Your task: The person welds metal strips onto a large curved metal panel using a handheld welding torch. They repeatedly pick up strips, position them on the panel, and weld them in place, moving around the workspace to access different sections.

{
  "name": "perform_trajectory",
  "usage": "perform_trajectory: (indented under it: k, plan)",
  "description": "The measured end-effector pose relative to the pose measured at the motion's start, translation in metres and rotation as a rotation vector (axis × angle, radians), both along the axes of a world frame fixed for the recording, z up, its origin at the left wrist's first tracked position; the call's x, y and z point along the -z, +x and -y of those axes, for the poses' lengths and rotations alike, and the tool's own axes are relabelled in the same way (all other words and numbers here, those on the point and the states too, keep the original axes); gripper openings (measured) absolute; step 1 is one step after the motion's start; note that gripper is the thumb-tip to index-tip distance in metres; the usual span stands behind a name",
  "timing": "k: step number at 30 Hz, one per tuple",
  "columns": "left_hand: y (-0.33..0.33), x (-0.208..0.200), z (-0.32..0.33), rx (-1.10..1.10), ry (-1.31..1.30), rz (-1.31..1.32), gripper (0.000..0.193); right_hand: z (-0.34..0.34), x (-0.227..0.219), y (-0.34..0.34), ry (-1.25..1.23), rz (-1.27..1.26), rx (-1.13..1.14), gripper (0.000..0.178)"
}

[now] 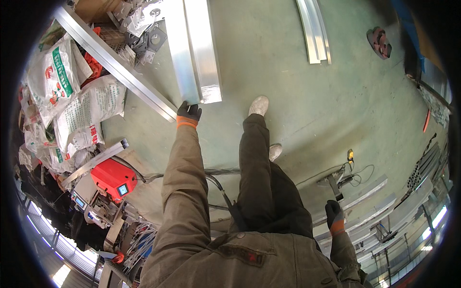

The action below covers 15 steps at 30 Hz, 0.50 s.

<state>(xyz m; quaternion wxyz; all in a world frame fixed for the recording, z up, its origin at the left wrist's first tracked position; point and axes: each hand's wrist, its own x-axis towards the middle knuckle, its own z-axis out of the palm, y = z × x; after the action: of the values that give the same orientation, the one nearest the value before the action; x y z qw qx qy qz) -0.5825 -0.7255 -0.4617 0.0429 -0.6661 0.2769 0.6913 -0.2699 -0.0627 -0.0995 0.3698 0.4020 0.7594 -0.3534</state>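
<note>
My left hand [188,113], in a dark glove with an orange cuff, reaches forward and is closed on the near left corner of a long, shiny metal profile [192,53]. The profile has a lengthwise ridge and runs away from me to the top of the view. Just left of that hand ends a narrower metal bar [120,67], lying slantwise. My right hand [334,216], gloved alike, hangs low by my side near some long metal beams. Nothing shows in it, and its dark fingers blend together too much to read.
Another metal profile [314,33] lies ahead on the green floor. White printed sacks [86,110] and loose metal plates [151,38] are heaped at left, above a red machine [114,177] with a small screen. Black cables [221,172] cross behind my legs. Metal beams [370,211] lie at right.
</note>
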Motion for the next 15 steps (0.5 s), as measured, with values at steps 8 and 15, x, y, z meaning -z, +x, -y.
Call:
perform_trajectory:
  k: [8, 15]
  plan:
    - [0.004, 0.035, 0.003, -0.113, 0.009, -0.076, 0.044, -0.005, 0.022, -0.032, -0.019, 0.005, 0.072, 0.034]
    - [0.021, 0.064, -0.007, -0.237, -0.028, -0.120, 0.031, 0.100, 0.165, -0.212, -0.248, -0.129, -0.075, 0.092]
